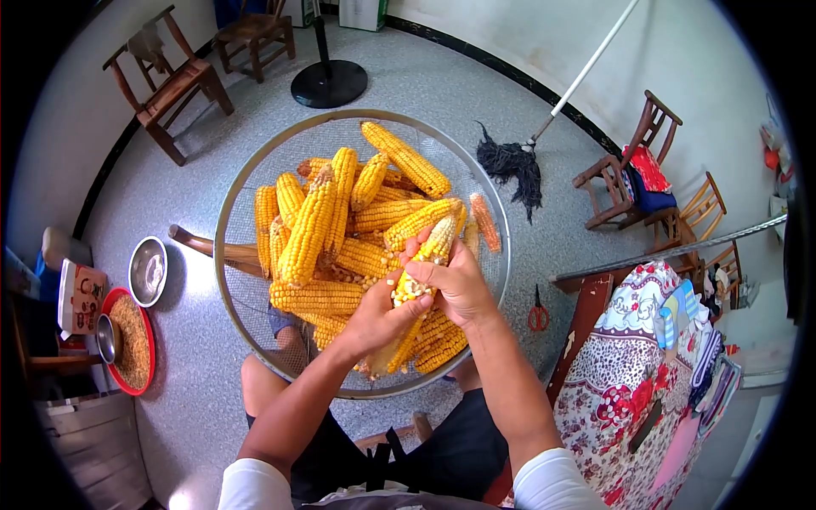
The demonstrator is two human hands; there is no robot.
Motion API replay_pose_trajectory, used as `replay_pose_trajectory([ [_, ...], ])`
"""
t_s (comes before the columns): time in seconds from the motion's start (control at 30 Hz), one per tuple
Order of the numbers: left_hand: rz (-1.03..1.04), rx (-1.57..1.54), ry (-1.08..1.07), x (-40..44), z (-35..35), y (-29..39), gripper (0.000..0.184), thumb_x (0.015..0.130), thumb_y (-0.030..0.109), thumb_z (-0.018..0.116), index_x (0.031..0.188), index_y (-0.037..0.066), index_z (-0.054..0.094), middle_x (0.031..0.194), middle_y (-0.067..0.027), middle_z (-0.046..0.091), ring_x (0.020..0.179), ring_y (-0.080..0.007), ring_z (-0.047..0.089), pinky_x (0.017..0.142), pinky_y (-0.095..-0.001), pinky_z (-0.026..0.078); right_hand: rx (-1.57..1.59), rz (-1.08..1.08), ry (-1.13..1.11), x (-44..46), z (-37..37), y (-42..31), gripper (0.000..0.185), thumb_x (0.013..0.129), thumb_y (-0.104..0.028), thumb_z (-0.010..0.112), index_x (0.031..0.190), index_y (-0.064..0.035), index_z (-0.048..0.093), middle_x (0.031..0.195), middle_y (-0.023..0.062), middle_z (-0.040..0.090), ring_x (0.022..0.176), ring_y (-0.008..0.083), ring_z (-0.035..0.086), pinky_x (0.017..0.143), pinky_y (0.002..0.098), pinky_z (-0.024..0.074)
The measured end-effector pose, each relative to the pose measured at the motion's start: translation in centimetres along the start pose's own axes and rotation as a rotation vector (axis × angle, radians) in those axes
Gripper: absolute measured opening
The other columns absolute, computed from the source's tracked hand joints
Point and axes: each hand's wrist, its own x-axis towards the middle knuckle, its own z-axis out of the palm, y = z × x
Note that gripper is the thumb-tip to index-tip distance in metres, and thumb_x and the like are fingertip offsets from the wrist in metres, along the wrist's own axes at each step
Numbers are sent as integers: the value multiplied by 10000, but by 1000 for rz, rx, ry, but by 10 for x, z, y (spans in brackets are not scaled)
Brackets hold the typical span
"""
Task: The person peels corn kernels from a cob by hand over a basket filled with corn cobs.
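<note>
A partly stripped ear of corn (440, 238) is held in both of my hands over a round wire-mesh sieve (242, 314). My left hand (382, 316) grips its lower end, thumb pressed on the kernels. Wrapped round its upper part is my right hand (455, 285), with the thumb across the ear. Pale bare patches show among its remaining kernels. Several full yellow ears of corn (310, 225) lie heaped in the sieve around and under my hands. A bare reddish cob (484, 223) rests near the sieve's right rim.
At left are a metal bowl (149, 270) and a red basin (144, 374) of grain. Scissors (538, 316) lie on the floor at right, beside a bed with a floral cover (586, 425). A mop (514, 166), a black stand base (330, 83) and wooden chairs (178, 89) stand beyond.
</note>
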Motion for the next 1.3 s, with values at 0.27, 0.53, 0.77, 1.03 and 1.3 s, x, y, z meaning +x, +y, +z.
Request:
replay_pose_trajectory([
  [0.27, 96, 370, 172, -1, 4, -1, 594, 933, 340, 704, 1333, -42, 489, 1038, -86, 662, 946, -146, 620, 844, -313, 503, 57, 5, 21, -1, 5, -3, 371, 962, -168, 644, 1276, -35, 497, 1116, 66, 594, 1080, 185, 595, 998, 355, 488],
  [0.53, 137, 282, 168, -2, 0, -2, 606, 905, 319, 691, 1362, -20, 483, 1072, -249, 678, 1004, -362, 677, 866, -424, 516, 58, 6, -171, 2, -1, -8, 494, 963, -133, 614, 1392, -14, 400, 1203, 100, 563, 1143, 213, 573, 1028, 374, 469],
  [0.77, 115, 212, 135, -1, 0, 5, 514, 911, 311, 684, 1277, -17, 533, 1026, -206, 685, 964, -297, 683, 850, -411, 519, 93, -7, -229, 0, 2, -16, 523, 975, -197, 605, 1411, 1, 394, 1221, 124, 564, 1150, 234, 575, 1021, 385, 473],
  [1.03, 46, 159, 114, -1, 0, -5, 462, 924, 307, 675, 1239, -4, 547, 989, -146, 676, 906, -217, 654, 808, -367, 511, 51, 0, -144, 4, -5, -7, 492, 977, -214, 614, 1379, 9, 440, 1155, 122, 589, 1123, 230, 583, 997, 379, 481],
  [1.3, 10, 57, 51, -4, 0, 6, 438, 947, 307, 655, 1233, -4, 542, 968, -85, 641, 884, -158, 597, 809, -329, 492, 160, 41, -219, 0, -7, -14, 587, 958, -128, 583, 1473, 5, 335, 1283, 162, 532, 1196, 260, 546, 1047, 398, 461],
])
